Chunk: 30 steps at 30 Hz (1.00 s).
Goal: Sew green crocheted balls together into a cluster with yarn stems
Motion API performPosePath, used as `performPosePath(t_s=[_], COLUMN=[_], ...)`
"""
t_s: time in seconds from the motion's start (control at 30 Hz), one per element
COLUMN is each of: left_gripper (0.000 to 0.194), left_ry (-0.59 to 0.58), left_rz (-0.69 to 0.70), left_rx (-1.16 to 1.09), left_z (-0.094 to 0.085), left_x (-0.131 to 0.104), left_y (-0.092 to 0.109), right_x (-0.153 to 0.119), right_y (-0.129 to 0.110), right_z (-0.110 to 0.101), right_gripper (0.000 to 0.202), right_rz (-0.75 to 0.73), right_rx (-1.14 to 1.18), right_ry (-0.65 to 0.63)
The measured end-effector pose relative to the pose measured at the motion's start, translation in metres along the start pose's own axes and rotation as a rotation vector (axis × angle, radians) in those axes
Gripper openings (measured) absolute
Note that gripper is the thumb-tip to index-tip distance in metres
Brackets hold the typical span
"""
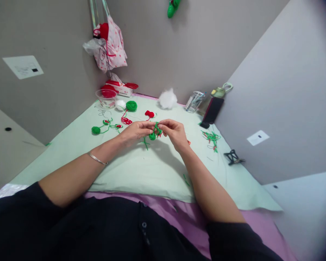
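Over the middle of the table, my left hand (137,131) and my right hand (175,132) meet around a small green crocheted piece (152,136) with bits of red. My left fingers are closed on its left side. The right thumb and fingertips pinch green yarn at the top of the piece. Whether a hook or needle is between the fingers is too small to tell. Green yarn ends (145,143) hang below my left fingers. Just beyond the hands lies a small red crocheted piece (150,114).
Left of the hands are a green yarn ball (131,106), a small green ball (96,130), red yarn (126,120) and a clear tub (105,99). White stuffing (167,98), a cup of pens (195,102), a phone (213,110), green yarn scraps (211,137) and a black claw clip (233,157) lie behind and right.
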<state>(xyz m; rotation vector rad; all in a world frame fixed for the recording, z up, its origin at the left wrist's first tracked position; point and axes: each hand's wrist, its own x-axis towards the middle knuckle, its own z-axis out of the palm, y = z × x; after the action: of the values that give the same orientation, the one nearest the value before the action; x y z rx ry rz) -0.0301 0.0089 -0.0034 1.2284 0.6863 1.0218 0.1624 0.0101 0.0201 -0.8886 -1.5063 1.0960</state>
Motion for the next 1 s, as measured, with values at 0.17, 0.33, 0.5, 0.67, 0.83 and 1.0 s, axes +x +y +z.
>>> performPosePath(t_s=[0.17,0.33,0.5,0.67,0.83,1.0], left_gripper=[0.039,0.04,0.03,0.038,0.043,0.036], left_ry=[0.013,0.005,0.151,0.306,-0.196,-0.205], left_rz=[-0.022,-0.03,0.06,0.237,0.002,-0.087], left_rx=[-0.007,0.019,0.174,0.507,0.292,0.363], left_z=[0.002,0.001,-0.002,0.004,0.014,0.013], left_x=[0.0,0.001,0.003,0.0,-0.005,-0.004], left_y=[0.002,0.002,-0.002,-0.003,-0.003,-0.003], right_x=[0.001,0.0,0.0,-0.001,0.001,0.016], right_y=[0.001,0.002,0.0,-0.002,-0.001,0.007], right_z=[0.001,0.002,-0.001,0.001,-0.003,-0.031], right_gripper=[0.017,0.018,0.019,0.023,0.024,0.022], right_rz=[-0.017,-0.012,0.006,0.036,0.032,0.016], right_rx=[-0.04,-0.051,-0.011,0.016,0.095,0.274], right_ry=[-0.023,-0.021,0.022,0.004,-0.004,0.352])
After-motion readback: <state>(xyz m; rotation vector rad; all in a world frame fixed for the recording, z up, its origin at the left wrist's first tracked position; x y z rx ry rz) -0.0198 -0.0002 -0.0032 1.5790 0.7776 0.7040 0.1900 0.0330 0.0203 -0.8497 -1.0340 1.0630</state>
